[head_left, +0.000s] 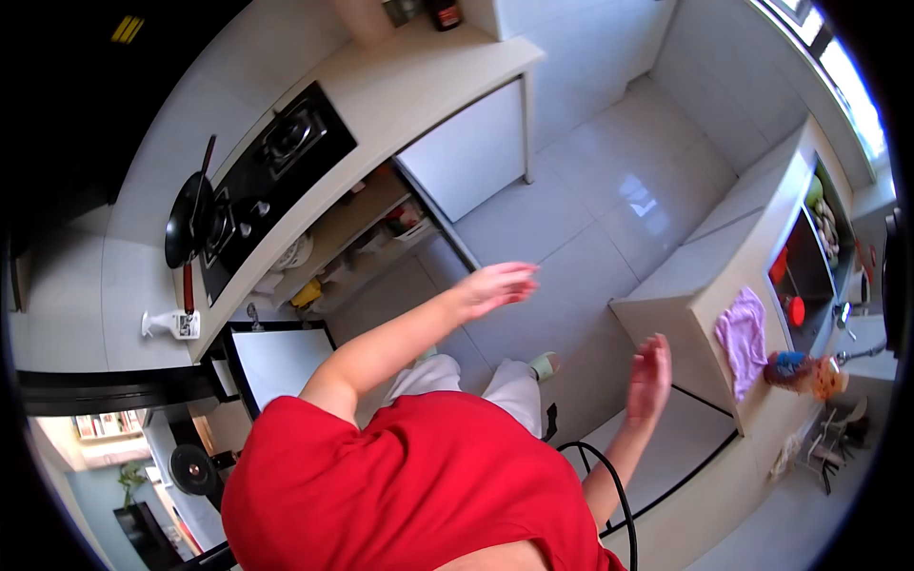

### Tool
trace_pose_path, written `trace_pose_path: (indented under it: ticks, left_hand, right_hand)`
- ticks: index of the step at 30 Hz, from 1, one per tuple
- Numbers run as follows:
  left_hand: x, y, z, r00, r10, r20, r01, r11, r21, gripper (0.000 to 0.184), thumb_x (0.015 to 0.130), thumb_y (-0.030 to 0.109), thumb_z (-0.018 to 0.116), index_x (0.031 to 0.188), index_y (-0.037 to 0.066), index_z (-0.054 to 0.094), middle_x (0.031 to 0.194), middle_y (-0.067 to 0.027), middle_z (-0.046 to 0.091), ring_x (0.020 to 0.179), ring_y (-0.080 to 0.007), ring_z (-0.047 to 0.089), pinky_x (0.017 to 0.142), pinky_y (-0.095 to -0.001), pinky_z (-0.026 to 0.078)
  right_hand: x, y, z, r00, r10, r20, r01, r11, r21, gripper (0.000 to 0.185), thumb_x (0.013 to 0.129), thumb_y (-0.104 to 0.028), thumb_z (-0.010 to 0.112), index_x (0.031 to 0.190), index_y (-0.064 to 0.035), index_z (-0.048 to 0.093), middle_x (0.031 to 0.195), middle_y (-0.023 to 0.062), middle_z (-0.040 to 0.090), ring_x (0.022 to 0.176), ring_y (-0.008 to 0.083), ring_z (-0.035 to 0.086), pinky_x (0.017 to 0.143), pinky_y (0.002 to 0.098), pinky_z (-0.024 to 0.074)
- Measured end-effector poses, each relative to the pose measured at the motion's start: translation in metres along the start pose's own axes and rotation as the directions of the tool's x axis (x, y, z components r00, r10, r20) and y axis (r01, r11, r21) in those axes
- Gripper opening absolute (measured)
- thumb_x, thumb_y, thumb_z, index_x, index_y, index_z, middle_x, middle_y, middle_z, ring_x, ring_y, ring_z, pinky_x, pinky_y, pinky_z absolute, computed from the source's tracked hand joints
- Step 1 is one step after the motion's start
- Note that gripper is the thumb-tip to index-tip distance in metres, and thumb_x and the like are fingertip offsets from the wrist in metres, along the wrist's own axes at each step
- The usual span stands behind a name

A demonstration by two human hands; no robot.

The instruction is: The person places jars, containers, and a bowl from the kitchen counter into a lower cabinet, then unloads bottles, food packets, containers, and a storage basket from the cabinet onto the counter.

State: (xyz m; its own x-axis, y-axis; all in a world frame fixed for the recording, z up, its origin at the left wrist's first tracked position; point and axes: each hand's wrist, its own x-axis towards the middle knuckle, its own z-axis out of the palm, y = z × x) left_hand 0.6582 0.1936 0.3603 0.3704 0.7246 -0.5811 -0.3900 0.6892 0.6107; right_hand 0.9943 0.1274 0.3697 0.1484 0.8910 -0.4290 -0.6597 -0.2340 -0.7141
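My left hand (pixel 495 288) is held out over the floor, in front of the open lower cabinet (pixel 360 221). Its fingers are stretched out, and nothing is in them. On the right, my right hand (pixel 649 379) is raised near the corner of the sink counter (pixel 700 328), fingers extended and holding nothing. A lilac cloth (pixel 743 338) lies on that counter, the item nearest my right hand. Inside the cabinet, shelves carry a white basket, a yellow item (pixel 307 293) and other things too small to name. Neither hand touches anything.
A wok (pixel 181 228) sits on the black gas hob (pixel 286 143), with a white spray bottle (pixel 181 324) beside it. White cabinet doors (pixel 468 147) stand open at left. By the sink (pixel 809 257) are a jar (pixel 804 373) and a rack. A black cable (pixel 624 495) hangs at my right side.
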Motion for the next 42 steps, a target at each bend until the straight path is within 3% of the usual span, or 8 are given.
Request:
trace_pose_path:
  ticks: [3,9,15,21,24,33,37,42]
  left_hand:
    - [-0.058,-0.041,-0.188,0.972,-0.073,-0.223,-0.034,0.897,-0.441,0.024,0.088,0.012,0.056,0.111,0.005,0.054,0.102,-0.0124,0.059,0.091,-0.0202,0.057,0.08,-0.03,0.05]
    - [-0.103,-0.044,-0.391,0.86,-0.126,-0.494,-0.304,0.652,-0.695,0.018,0.087,0.011,0.057,0.103,0.004,0.055,0.102,-0.0161,0.059,0.094,-0.0255,0.057,0.084,-0.0328,0.05]
    - [-0.065,-0.039,-0.494,0.8,-0.076,-0.595,-0.416,0.645,-0.641,0.029,0.087,0.014,0.059,0.106,-0.006,0.049,0.112,-0.0182,0.054,0.104,-0.0283,0.053,0.091,-0.0363,0.047]
    - [0.027,-0.078,-0.581,0.763,-0.053,-0.645,-0.435,0.696,-0.571,0.04,0.083,0.016,0.065,0.118,0.013,0.046,0.113,-0.0119,0.053,0.105,-0.0281,0.052,0.089,-0.0408,0.047]
    - [0.08,-0.103,-0.627,0.738,-0.017,-0.675,-0.433,0.755,-0.492,0.059,0.084,0.023,0.064,0.134,0.017,0.034,0.134,-0.0073,0.034,0.124,-0.0263,0.033,0.1,-0.0414,0.034]
    - [0.199,-0.1,-0.693,0.588,-0.191,-0.786,-0.464,0.716,-0.521,0.043,0.083,0.022,0.065,0.12,0.011,0.046,0.123,-0.008,0.042,0.119,-0.0273,0.037,0.101,-0.0472,0.033]
    - [0.233,-0.132,-0.752,0.632,-0.14,-0.762,-0.446,0.739,-0.505,0.036,0.084,0.017,0.063,0.114,0.007,0.047,0.118,-0.0092,0.044,0.115,-0.0289,0.04,0.097,-0.0495,0.039]
    - [0.255,-0.147,-0.77,0.511,0.068,-0.857,-0.543,0.798,-0.26,0.019,0.083,-0.006,0.051,0.099,0.002,0.048,0.101,-0.01,0.05,0.095,-0.0278,0.053,0.076,-0.0405,0.058]
  right_hand:
    - [-0.012,0.108,0.081,0.912,0.339,0.23,-0.316,0.94,-0.131,0.029,0.091,-0.016,0.051,0.117,-0.0025,0.054,0.103,0.0051,0.061,0.093,0.0144,0.059,0.078,0.0254,0.0484]
    - [-0.003,0.305,0.215,0.713,0.649,0.264,-0.608,0.761,-0.227,0.03,0.091,-0.014,0.051,0.118,0.0002,0.051,0.107,0.0102,0.06,0.095,0.0171,0.059,0.084,0.0291,0.0488]
    - [0.084,0.465,0.27,0.683,0.704,0.196,-0.688,0.709,-0.154,0.027,0.089,-0.012,0.054,0.112,0.0013,0.053,0.101,0.0116,0.06,0.092,0.0184,0.059,0.081,0.0303,0.0516]
    - [0.183,0.583,0.281,0.719,0.688,0.1,-0.658,0.719,-0.224,0.024,0.084,-0.015,0.06,0.102,0.0012,0.055,0.098,0.012,0.055,0.087,0.0228,0.057,0.075,0.0328,0.0552]
    - [0.233,0.654,0.271,0.709,0.703,0.048,-0.669,0.692,-0.271,0.031,0.081,-0.017,0.065,0.104,0.0003,0.052,0.097,0.0109,0.051,0.083,0.0235,0.057,0.074,0.0353,0.0559]
    - [0.352,0.796,0.253,0.745,0.664,0.062,-0.618,0.721,-0.313,0.05,0.079,-0.023,0.069,0.118,-0.0025,0.043,0.109,0.0148,0.044,0.093,0.0262,0.052,0.072,0.0352,0.0563]
    - [0.379,0.831,0.25,0.738,0.674,0.027,-0.585,0.66,-0.472,0.064,0.078,-0.027,0.07,0.127,-0.0058,0.034,0.121,0.0168,0.038,0.102,0.0299,0.047,0.077,0.0361,0.0549]
    - [0.381,0.87,0.256,0.801,0.592,0.089,-0.465,0.709,-0.53,0.065,0.078,-0.028,0.068,0.129,-0.0083,0.033,0.128,0.0159,0.034,0.105,0.0325,0.044,0.075,0.0398,0.0546]
